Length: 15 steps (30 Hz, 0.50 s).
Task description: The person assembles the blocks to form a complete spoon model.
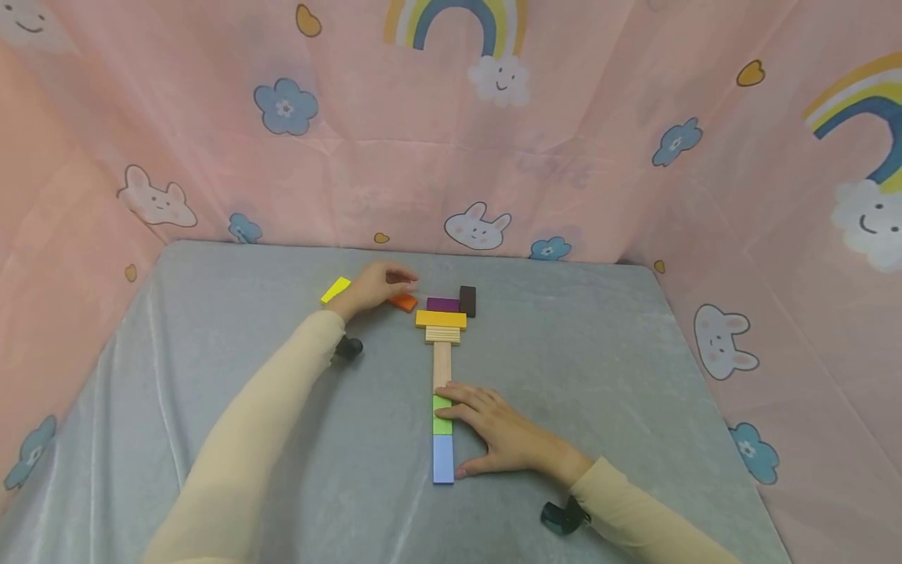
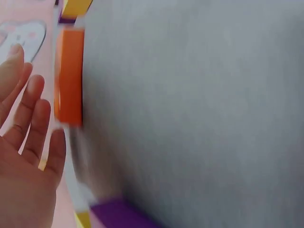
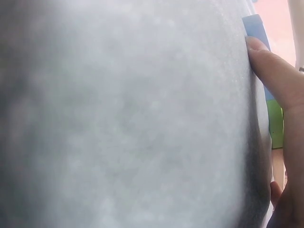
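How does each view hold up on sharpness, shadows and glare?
Head: blue block reasonably clear, soft shadow on the grey cloth beside the left sleeve; left wrist: cloth blurred, pale glare along the orange block; right wrist: cloth mostly out of focus, darkened at left.

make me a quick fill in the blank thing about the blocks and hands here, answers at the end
1. The thumb of the right hand is beside the ____ block.
2. The plain tan block lies between the striped wooden piece and the ____ block.
3. In the head view, the block immediately left of the dark brown block is ____.
4. In the left wrist view, the block nearest the fingertips of the left hand is ____.

Missing words: blue; green; purple; orange.
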Each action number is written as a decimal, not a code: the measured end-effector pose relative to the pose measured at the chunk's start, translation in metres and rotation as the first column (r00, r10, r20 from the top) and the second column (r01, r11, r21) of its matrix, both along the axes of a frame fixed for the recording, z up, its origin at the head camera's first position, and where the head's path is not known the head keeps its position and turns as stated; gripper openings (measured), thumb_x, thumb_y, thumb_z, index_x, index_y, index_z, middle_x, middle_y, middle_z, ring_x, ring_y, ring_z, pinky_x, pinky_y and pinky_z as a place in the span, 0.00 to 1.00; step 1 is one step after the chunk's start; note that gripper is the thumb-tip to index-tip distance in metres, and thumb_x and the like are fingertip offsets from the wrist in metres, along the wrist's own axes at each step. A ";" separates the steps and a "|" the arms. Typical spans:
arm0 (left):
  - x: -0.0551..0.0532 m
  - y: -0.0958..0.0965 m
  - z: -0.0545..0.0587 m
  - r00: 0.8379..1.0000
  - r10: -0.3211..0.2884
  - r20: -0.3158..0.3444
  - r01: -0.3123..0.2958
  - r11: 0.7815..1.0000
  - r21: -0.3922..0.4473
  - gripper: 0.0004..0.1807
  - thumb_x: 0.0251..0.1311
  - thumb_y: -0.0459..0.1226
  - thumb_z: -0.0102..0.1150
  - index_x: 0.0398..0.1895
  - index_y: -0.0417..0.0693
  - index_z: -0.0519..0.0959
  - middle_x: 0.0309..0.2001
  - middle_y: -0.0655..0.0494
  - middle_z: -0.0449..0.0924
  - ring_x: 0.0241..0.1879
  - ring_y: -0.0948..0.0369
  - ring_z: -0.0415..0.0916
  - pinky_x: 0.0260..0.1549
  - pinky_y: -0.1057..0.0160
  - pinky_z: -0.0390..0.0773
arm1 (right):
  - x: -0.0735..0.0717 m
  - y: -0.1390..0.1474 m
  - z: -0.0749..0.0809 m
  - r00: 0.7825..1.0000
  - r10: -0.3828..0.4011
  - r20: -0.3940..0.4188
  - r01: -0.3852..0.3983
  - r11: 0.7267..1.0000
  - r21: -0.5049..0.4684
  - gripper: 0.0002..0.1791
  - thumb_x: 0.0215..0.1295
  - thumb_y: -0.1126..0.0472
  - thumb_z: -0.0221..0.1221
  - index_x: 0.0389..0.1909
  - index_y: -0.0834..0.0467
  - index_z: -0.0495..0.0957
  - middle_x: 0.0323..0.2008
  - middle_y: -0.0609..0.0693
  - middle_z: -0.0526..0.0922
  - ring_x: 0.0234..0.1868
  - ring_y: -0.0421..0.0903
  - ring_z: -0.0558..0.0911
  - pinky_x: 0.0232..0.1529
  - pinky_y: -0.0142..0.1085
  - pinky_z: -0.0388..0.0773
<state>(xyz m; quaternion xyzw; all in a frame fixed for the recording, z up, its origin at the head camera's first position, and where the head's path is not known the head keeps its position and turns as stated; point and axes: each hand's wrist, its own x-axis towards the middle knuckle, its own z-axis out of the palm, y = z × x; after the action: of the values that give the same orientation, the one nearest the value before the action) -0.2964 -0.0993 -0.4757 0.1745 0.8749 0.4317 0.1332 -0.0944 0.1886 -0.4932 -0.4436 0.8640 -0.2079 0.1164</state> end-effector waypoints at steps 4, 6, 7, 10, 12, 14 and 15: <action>-0.004 -0.021 -0.004 0.999 0.038 0.022 -0.039 0.999 0.035 0.21 0.65 0.45 0.63 0.58 0.48 0.81 0.58 0.48 0.82 0.59 0.51 0.77 0.63 0.50 0.74 | 0.001 0.000 0.000 1.000 -0.005 0.007 0.005 1.000 0.004 0.45 0.54 0.27 0.60 0.71 0.40 0.62 0.79 0.41 0.51 0.80 0.45 0.52 0.73 0.56 0.60; -0.006 -0.029 -0.006 0.999 0.043 0.022 -0.044 0.998 0.043 0.21 0.64 0.45 0.63 0.58 0.48 0.81 0.57 0.47 0.83 0.57 0.51 0.78 0.62 0.51 0.75 | 0.001 -0.001 0.000 1.000 -0.007 0.012 0.007 1.000 0.007 0.46 0.54 0.27 0.60 0.71 0.40 0.62 0.79 0.40 0.50 0.80 0.45 0.51 0.74 0.56 0.59; -0.006 -0.032 -0.007 0.999 0.041 0.024 -0.042 0.998 0.047 0.21 0.64 0.44 0.64 0.58 0.47 0.81 0.56 0.47 0.83 0.57 0.51 0.79 0.61 0.51 0.76 | 0.001 0.000 0.000 1.000 -0.010 0.014 0.010 1.000 0.010 0.46 0.54 0.27 0.60 0.71 0.40 0.62 0.79 0.40 0.50 0.80 0.44 0.51 0.74 0.56 0.59; -0.006 -0.037 -0.007 0.999 0.027 0.023 -0.028 0.999 0.044 0.21 0.63 0.42 0.65 0.58 0.46 0.81 0.56 0.46 0.83 0.56 0.51 0.79 0.60 0.51 0.77 | 0.001 0.000 0.000 1.000 -0.008 0.000 0.008 1.000 0.018 0.45 0.55 0.26 0.59 0.71 0.40 0.62 0.79 0.40 0.51 0.80 0.44 0.52 0.73 0.56 0.60; -0.004 -0.039 -0.005 1.000 0.015 0.026 -0.016 0.999 0.029 0.21 0.62 0.40 0.66 0.57 0.45 0.81 0.57 0.46 0.83 0.56 0.50 0.79 0.61 0.50 0.77 | 0.000 0.000 0.000 1.000 -0.009 -0.003 0.009 1.000 0.024 0.45 0.55 0.25 0.59 0.72 0.40 0.62 0.79 0.40 0.50 0.79 0.44 0.52 0.73 0.56 0.60; -0.003 -0.040 -0.004 1.000 0.001 0.028 -0.001 1.000 0.011 0.21 0.61 0.39 0.67 0.57 0.44 0.80 0.58 0.45 0.82 0.57 0.49 0.79 0.62 0.50 0.76 | 0.000 0.000 0.000 1.000 -0.010 -0.004 0.010 1.000 0.028 0.45 0.55 0.25 0.58 0.72 0.39 0.61 0.79 0.40 0.50 0.79 0.44 0.52 0.73 0.56 0.60; -0.002 -0.040 -0.003 1.000 -0.008 0.027 0.008 1.000 0.002 0.21 0.60 0.38 0.67 0.57 0.44 0.80 0.58 0.45 0.82 0.58 0.49 0.79 0.62 0.50 0.76 | 0.000 0.000 -0.001 1.000 -0.010 -0.003 0.010 1.000 0.028 0.45 0.55 0.25 0.58 0.72 0.39 0.61 0.79 0.40 0.50 0.79 0.44 0.52 0.73 0.56 0.61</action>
<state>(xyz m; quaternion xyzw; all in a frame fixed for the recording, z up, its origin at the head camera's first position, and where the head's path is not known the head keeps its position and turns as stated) -0.2986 -0.1392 -0.4788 0.1724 0.8719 0.4342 0.1468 -0.0941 0.1889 -0.4939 -0.4378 0.8692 -0.1957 0.1205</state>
